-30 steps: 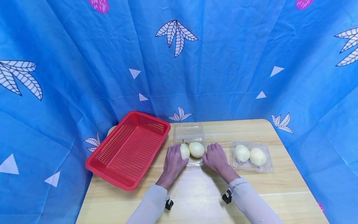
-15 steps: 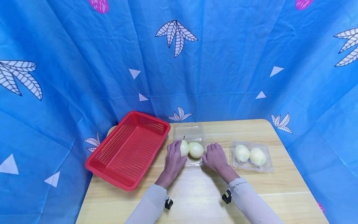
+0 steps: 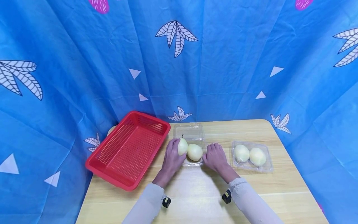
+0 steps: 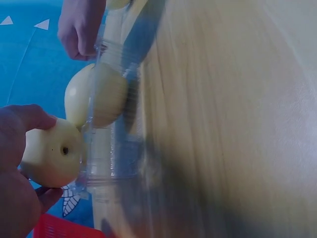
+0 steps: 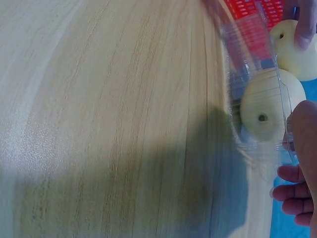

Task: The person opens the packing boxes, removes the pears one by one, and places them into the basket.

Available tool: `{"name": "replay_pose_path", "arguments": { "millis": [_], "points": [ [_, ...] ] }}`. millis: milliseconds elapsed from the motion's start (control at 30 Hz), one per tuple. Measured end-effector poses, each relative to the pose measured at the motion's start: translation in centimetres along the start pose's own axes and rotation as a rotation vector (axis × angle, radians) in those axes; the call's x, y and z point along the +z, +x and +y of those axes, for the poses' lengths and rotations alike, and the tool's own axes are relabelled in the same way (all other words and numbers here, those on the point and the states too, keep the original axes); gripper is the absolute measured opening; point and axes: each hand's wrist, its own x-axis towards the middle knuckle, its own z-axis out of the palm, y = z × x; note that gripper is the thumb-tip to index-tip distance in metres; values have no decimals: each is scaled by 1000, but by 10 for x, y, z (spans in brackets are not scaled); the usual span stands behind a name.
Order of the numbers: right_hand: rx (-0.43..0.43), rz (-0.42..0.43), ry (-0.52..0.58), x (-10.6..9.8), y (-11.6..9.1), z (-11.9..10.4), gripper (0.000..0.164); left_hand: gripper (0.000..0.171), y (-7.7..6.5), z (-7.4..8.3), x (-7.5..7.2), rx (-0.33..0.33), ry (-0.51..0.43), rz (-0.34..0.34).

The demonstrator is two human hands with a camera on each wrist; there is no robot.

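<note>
My left hand (image 3: 172, 157) grips a pale yellow pear (image 4: 52, 151) with thumb and fingers curled around its sides. In the left wrist view this pear is raised partly above the rim of an open clear plastic clamshell box (image 3: 191, 164). A second pear (image 5: 270, 106) lies inside the box and leans against the held one. With thumb and forefinger, my right hand (image 3: 215, 158) pinches the box's right rim, the other fingers curled outside it. The box's lid (image 3: 188, 130) lies folded back, away from me.
On the left stands a red perforated plastic basket (image 3: 127, 152), with nothing in it. To the right, a closed clear box (image 3: 267, 169) holds two more pears (image 3: 258, 156). A blue curtain (image 3: 223, 62) hangs behind the wooden table (image 3: 195, 199).
My left hand has lifted its pear slightly up and to the left within the box. The second pear has rolled a little toward me. The right hand has stayed in place.
</note>
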Motion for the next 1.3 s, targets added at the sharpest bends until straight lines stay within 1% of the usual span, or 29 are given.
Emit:
{"name": "replay_pose_path", "arguments": {
  "millis": [200, 367, 533, 633, 733, 800, 900, 1133, 1200, 1300],
  "points": [
    [1, -4, -5, -1, 0, 0, 27, 73, 6, 1, -14, -4, 3, -25],
    [-3, -1, -8, -2, 1, 0, 28, 77, 16, 3, -28, -9, 12, -39],
    [-10, 11, -14, -2, 1, 1, 29, 77, 29, 4, -44, -50, -11, -48],
    [-16, 20, -18, -1, 1, 1, 29, 77, 37, 3, -53, -84, -22, -75],
    [-20, 27, -20, -1, 0, 1, 29, 77, 45, 2, -63, -100, -16, -102],
    [-21, 29, -20, -1, 0, 1, 29, 76, 51, 1, -70, -94, -10, -107],
    [-20, 27, -19, 0, 0, 1, 28, 75, 57, -1, -77, -78, -16, -97],
    [-18, 34, -22, 1, -1, 0, 28, 74, 70, -7, -88, -32, -21, -54],
    [-21, 40, -24, 1, 0, 0, 28, 74, 74, -9, -92, -34, -22, -50],
    [-24, 49, -29, 1, 0, 0, 29, 74, 81, -13, -98, -57, -13, -62]
  ]
}}
